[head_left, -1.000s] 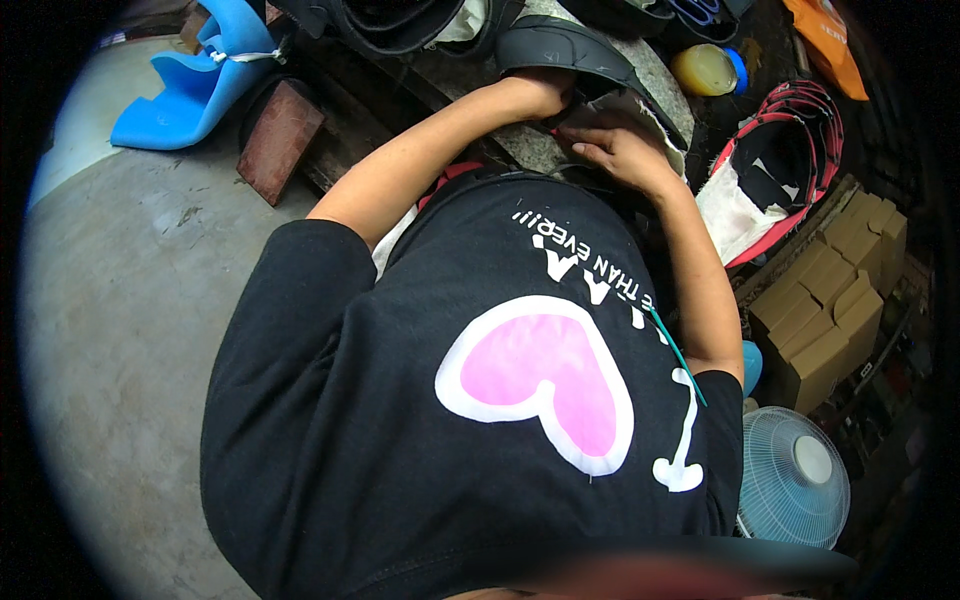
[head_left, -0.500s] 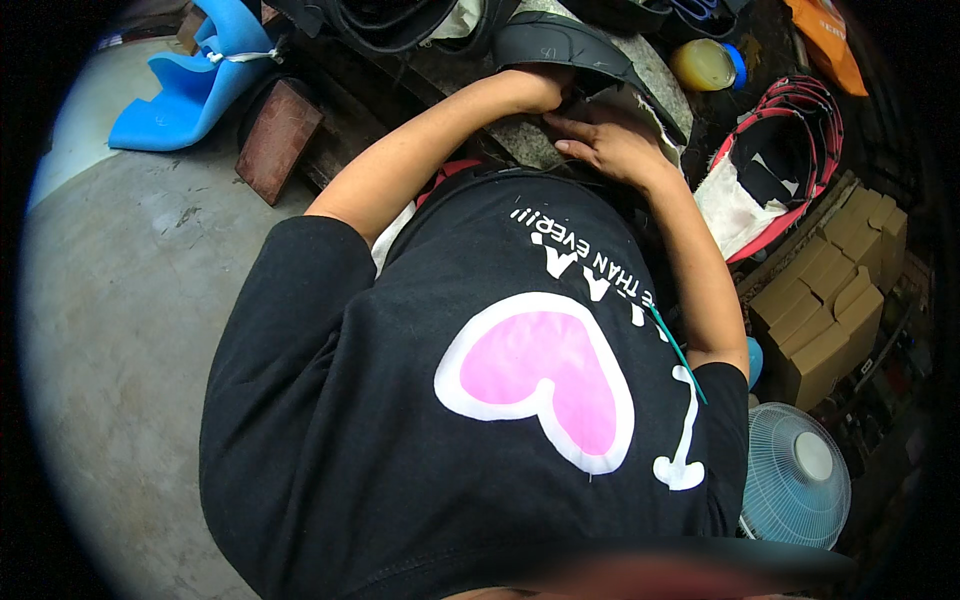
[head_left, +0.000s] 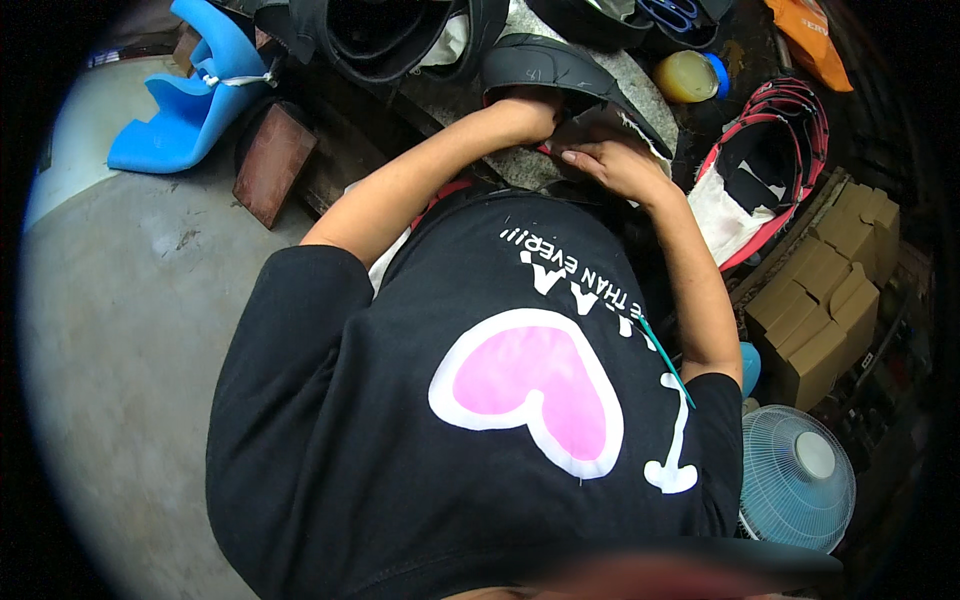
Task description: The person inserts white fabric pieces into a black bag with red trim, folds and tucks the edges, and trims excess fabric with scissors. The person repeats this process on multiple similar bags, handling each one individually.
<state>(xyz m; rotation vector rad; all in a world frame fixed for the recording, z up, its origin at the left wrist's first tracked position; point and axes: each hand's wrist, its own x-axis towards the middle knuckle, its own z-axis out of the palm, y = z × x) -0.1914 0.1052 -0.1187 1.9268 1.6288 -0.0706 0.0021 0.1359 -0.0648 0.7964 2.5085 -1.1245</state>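
Observation:
A black curved, padded-looking piece [head_left: 560, 62] with pale chalk marks and a ragged whitish lining rests on a grey speckled slab [head_left: 520, 165] in front of my body. My left hand [head_left: 533, 117] reaches in under its rim, and the piece hides its fingers. At the lower right edge of the same piece, my right hand [head_left: 622, 168] is closed on the loose lining edge, the thumb side pointing left. A small bit of red shows between the two hands.
Black curved pieces [head_left: 400, 75] lie beyond my left arm. Blue-handled scissors [head_left: 672, 14], a blue-lidded jar [head_left: 688, 78] and nested red-and-black pieces [head_left: 728, 215] are to the right. Cardboard boxes [head_left: 815, 330] and a fan [head_left: 800, 490] stand lower right. Blue foam sheet [head_left: 185, 120] and a brown block [head_left: 274, 165] are left.
The view has shifted slightly. My right hand's fingers, stretched toward the left hand before, are now drawn in closer to the lining edge. The left hand stays under the rim.

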